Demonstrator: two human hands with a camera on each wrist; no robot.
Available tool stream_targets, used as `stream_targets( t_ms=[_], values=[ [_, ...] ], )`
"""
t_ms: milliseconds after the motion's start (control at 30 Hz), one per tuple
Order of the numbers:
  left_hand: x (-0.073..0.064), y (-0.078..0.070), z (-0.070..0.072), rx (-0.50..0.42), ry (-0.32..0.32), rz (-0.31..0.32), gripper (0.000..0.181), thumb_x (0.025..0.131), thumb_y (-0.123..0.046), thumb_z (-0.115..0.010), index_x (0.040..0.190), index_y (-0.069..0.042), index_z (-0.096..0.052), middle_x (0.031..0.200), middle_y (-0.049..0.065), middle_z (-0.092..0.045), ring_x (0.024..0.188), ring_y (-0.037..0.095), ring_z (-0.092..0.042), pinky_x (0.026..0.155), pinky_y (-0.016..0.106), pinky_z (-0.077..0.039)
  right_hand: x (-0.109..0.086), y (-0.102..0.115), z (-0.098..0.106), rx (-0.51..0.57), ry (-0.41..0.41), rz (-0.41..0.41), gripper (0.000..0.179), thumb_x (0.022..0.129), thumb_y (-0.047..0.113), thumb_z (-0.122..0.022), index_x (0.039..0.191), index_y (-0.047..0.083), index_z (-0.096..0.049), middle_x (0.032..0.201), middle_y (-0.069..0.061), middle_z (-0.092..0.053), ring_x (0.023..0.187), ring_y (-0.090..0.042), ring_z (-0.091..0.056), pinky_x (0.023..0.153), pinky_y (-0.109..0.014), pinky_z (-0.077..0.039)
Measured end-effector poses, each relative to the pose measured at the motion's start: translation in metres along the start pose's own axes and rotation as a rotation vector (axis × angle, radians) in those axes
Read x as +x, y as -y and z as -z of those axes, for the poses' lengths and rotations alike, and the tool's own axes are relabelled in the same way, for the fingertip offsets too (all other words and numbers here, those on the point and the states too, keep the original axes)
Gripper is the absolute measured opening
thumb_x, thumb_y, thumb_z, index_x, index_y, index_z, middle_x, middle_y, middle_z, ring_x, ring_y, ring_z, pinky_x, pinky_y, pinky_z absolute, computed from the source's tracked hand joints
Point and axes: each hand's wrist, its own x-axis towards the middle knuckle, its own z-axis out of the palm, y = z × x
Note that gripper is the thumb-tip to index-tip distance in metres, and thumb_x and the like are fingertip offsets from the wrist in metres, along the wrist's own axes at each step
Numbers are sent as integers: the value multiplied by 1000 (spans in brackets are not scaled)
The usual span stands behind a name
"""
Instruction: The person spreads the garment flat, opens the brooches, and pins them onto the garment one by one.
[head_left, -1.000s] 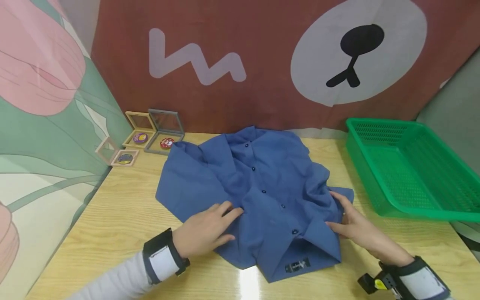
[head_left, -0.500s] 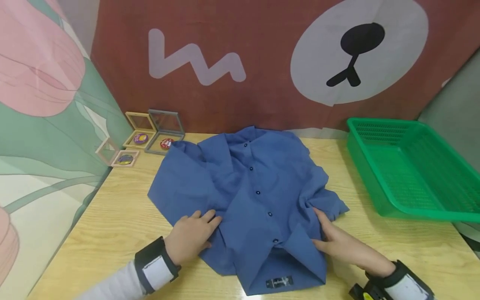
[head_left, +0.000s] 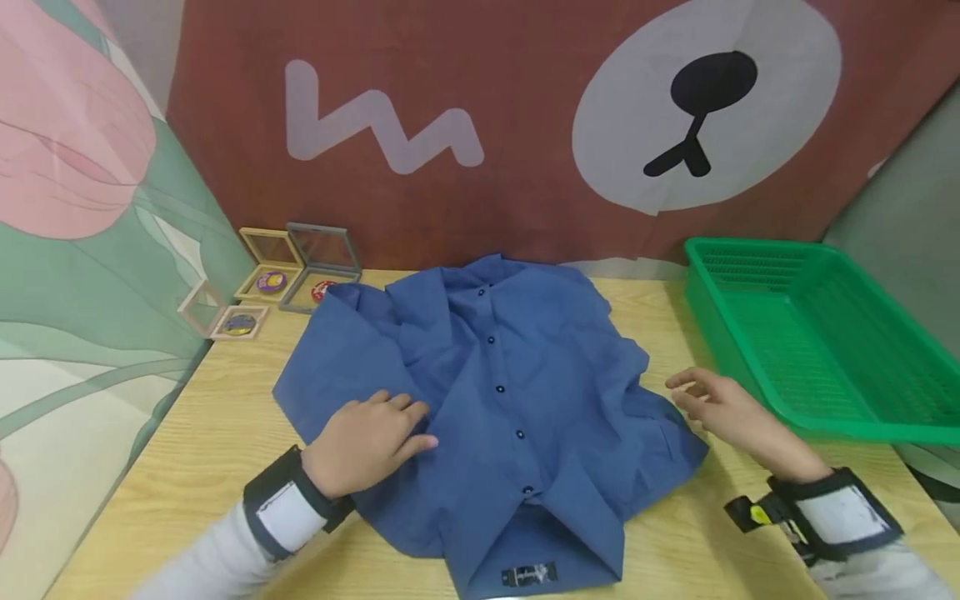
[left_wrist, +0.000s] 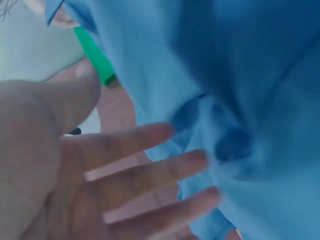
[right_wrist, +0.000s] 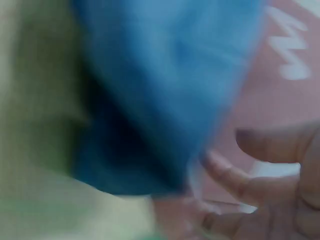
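Note:
A blue button-up shirt (head_left: 555, 358) lies front side up on the table, its collar (head_left: 592, 542) and dark label toward the near edge. Over its left part, my left hand (head_left: 367, 446) is spread against the cloth; in the left wrist view its fingers (left_wrist: 150, 182) are nearly straight and apart beside blue fabric. My right hand (head_left: 731, 412) hovers just right of the shirt's right sleeve (head_left: 667, 450), fingers loosely bent with nothing between them. The right wrist view, blurred, shows the sleeve (right_wrist: 165, 75) beside the fingers.
A green plastic basket (head_left: 765, 375) stands at the right, close to my right hand. At the back left, several small framed cases (head_left: 240, 336) stand open with round badges inside. A brown printed backdrop (head_left: 525, 208) rises behind the wooden table (head_left: 195, 433).
The shirt has slid left and toward the near edge, its right sleeve now spread outward. My right hand has let go of the cloth and moved right; my left hand has shifted left.

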Motion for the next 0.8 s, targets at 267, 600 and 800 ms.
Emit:
stream_targets(
  t_ms=[267,600,800],
  values=[
    [43,12,-12,-180,130,24,65,97,-45,-61,149,-10,-45,154,16,-44,141,35,-45,109,51,-44,39,-14,-5,127,244,-169,58,104,27,-49,143,-13,-37,139,-35,-45,121,-38,-54,92,-47,-54],
    [44,22,-35,-137,274,53,73,86,-41,-75,145,-6,-49,155,16,-43,142,34,-44,109,49,-44,43,-4,15,254,308,-148,20,99,22,-58,82,12,-57,77,7,-53,73,-7,-55,70,-29,-50],
    [33,28,-38,-100,185,62,73,85,-42,-75,142,-4,-53,152,18,-46,140,35,-47,105,51,-48,13,19,73,157,3,-102,25,103,32,-53,101,8,-60,91,8,-57,79,-10,-55,67,-31,-49]
  ],
)
